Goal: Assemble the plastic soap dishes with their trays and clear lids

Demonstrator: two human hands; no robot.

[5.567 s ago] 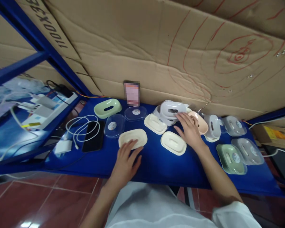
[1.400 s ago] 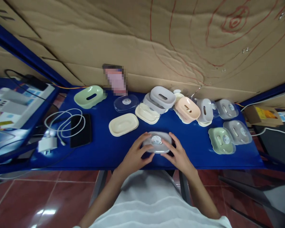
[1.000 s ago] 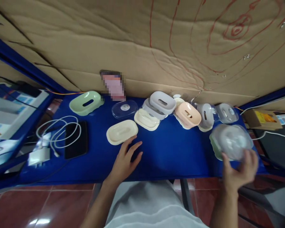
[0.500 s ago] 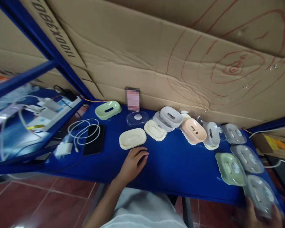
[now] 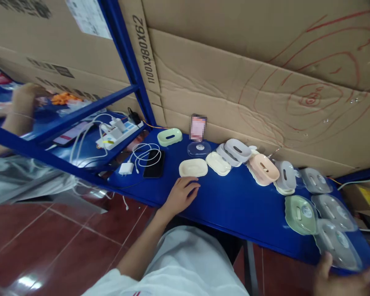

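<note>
My left hand [image 5: 181, 195] rests open on the blue table [image 5: 234, 205], fingers flat just in front of a cream soap dish [image 5: 193, 167]. At the bottom right corner my right hand [image 5: 342, 279] grips the near edge of a grey soap box with a clear lid [image 5: 337, 243], which lies on the table's right front corner. Beside that box are a green lidded soap box [image 5: 300, 208] and two more grey lidded ones [image 5: 333, 206]. Further back lie another cream dish [image 5: 218, 163], grey dishes [image 5: 237, 149], a pink dish [image 5: 263, 168] and a loose clear lid [image 5: 199, 149].
A green dish [image 5: 169, 136], a black phone [image 5: 154, 163], a white cable and charger [image 5: 126, 167] lie at the table's left end. Cardboard sheets [image 5: 249, 74] form the back wall. A blue rack shelf [image 5: 89, 135] on the left carries a power strip; another person's arm [image 5: 18, 111] shows there.
Both hands closed a clear lid on a grey box at the table's centre; my right hand carried it to the right front corner. My left hand stayed on the table. The view swung left.
</note>
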